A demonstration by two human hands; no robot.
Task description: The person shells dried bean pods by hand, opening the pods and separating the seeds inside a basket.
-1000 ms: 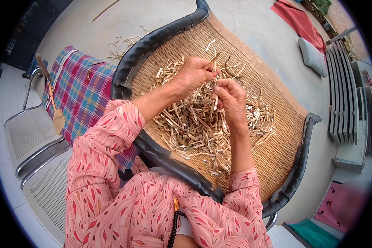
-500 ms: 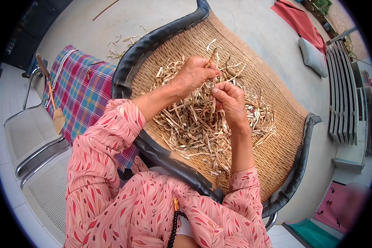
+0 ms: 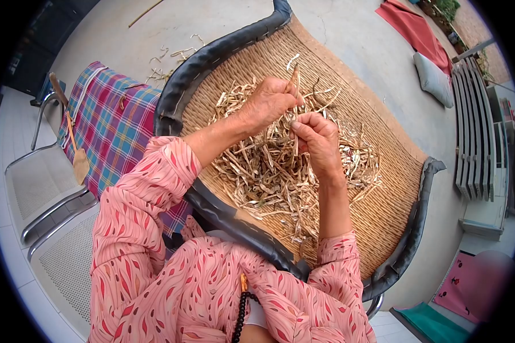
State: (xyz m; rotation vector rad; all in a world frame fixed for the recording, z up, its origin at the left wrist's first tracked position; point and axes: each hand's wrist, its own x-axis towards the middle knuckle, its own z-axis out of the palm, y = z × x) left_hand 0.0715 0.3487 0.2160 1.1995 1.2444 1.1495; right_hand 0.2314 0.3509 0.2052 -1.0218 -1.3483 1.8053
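My left hand [image 3: 270,102] is closed, its thumb and fingers pinching a dry bean pod [image 3: 294,79] whose brown tip points up. Just below and to its right, my right hand [image 3: 317,137] is closed in a pinch at the lower part of a pale dry pod [image 3: 296,146]. The fingertips of both hands are close together, and they partly hide what lies between them. Under them spreads a heap of dry, split pods [image 3: 269,171] on a large woven tray [image 3: 377,228] with a black wrapped rim.
Metal perforated chairs [image 3: 63,268] stand at the left, one beside a plaid cloth [image 3: 120,114] with a wooden spatula [image 3: 81,166]. Loose pod pieces [image 3: 160,74] lie on the floor beyond the rim. A cushion [image 3: 433,79] and red cloth [image 3: 412,31] are at the upper right.
Both hands stay almost in the same place with their pinch kept. The pod in my left hand has tilted very slightly.
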